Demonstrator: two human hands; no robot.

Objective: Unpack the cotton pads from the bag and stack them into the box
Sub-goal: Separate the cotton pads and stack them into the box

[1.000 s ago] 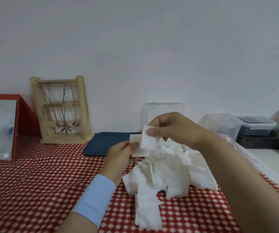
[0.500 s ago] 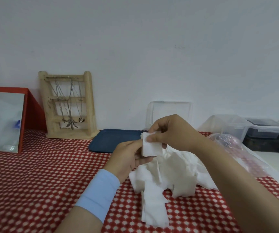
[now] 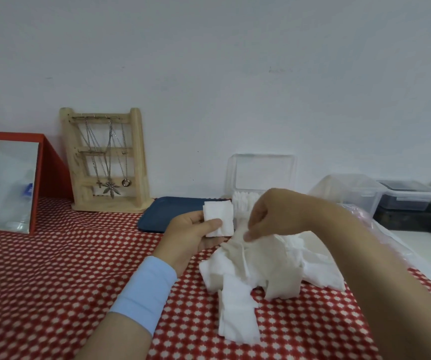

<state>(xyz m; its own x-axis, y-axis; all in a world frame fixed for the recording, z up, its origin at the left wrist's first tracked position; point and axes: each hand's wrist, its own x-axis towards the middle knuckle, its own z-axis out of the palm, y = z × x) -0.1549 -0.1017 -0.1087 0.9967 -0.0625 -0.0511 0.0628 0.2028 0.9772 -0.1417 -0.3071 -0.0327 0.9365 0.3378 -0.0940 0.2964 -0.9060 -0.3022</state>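
Head view: left hand [image 3: 192,236] is up off the red-and-white tablecloth [image 3: 53,268], with the thumb clamped across a small stack of square cotton pads [image 3: 219,216] and the fingers curled behind it. The stack is held upright, in front of the navy tray [image 3: 167,211]. There's a light-blue wristband [image 3: 145,292] on that wrist.

Right hand [image 3: 274,216] arches over the loose pile of pads [image 3: 261,263], fingertips [image 3: 248,236] down on top of the heap. It looks like contact. Whether it's pinching a pad or just touching, I can't tell, because the curled fingers hide it.

The pile sits on the cloth centre-right, with pads overlapping at all angles. A few are splayed out toward the near edge.

The clear box [image 3: 241,201] stands behind the pile near the wall with its hinged lid [image 3: 263,172] raised. White pads show through its front wall. The clear plastic bag [image 3: 394,236] lies slack to the right of the pile, just beyond the right forearm.

Along the wall:
- Wooden jewellery stand [image 3: 105,162] hung with necklaces, left of the tray.
- Red-framed mirror [image 3: 9,183] at far left.
- Clear tub [image 3: 352,190] to the right of the box.
- Lidded container [image 3: 407,193] with dark contents beside the tub, sitting on a black case [image 3: 412,220].
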